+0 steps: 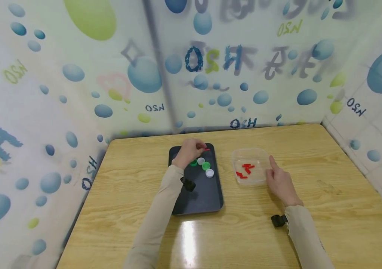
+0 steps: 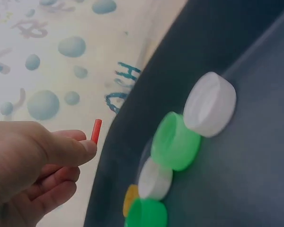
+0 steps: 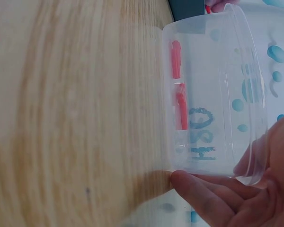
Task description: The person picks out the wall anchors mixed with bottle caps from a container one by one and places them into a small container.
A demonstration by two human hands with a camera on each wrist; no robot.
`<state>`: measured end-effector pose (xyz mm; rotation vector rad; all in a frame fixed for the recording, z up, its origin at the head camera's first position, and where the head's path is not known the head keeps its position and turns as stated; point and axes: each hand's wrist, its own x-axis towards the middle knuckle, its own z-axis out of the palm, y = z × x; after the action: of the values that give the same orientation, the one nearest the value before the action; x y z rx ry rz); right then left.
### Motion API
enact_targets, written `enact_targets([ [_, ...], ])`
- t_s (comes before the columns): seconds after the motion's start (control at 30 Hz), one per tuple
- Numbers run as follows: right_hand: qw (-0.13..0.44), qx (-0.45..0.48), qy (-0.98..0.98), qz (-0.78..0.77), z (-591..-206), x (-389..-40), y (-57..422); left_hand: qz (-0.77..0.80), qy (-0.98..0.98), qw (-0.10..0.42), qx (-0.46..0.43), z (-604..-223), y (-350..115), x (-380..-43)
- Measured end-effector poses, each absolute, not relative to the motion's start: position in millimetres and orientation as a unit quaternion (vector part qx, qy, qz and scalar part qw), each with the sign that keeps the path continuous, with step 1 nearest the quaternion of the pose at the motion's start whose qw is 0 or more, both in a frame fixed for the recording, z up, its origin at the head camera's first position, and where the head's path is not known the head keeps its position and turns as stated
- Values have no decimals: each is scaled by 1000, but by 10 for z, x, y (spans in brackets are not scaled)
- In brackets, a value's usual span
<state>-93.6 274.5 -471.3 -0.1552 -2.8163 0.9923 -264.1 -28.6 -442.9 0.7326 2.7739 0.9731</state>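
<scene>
My left hand [image 1: 190,151] is over the far end of a dark tray [image 1: 199,194], pinching a small red stick [image 2: 96,131] between thumb and fingertips. Below it on the tray lie white and green bottle caps; a white cap [image 2: 209,104] and a green cap [image 2: 176,142] show in the left wrist view, with a yellowish piece [image 2: 131,201] partly hidden behind others. On the right, my right hand [image 1: 281,183] grips the right side of a clear plastic container [image 1: 256,152], thumb at its rim and fingers against the outside. Several red sticks [image 1: 247,168] lie inside the container.
The tray and container stand side by side on a wooden table [image 1: 120,179], a narrow strip of wood between them. A patterned wall covering [image 1: 218,97] rises behind the table's far edge, with similar coverings at left and right.
</scene>
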Motion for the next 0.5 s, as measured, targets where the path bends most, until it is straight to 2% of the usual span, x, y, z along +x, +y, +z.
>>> enact_targets([
  [0.27,72,-53,-938,336,-4709,-928,2763,338,906,71,244,-4333,-170,-2595],
  [0.5,73,-52,-938,335,-4710,-939,2767,336,904,60,257,-4294,-54,-2559],
])
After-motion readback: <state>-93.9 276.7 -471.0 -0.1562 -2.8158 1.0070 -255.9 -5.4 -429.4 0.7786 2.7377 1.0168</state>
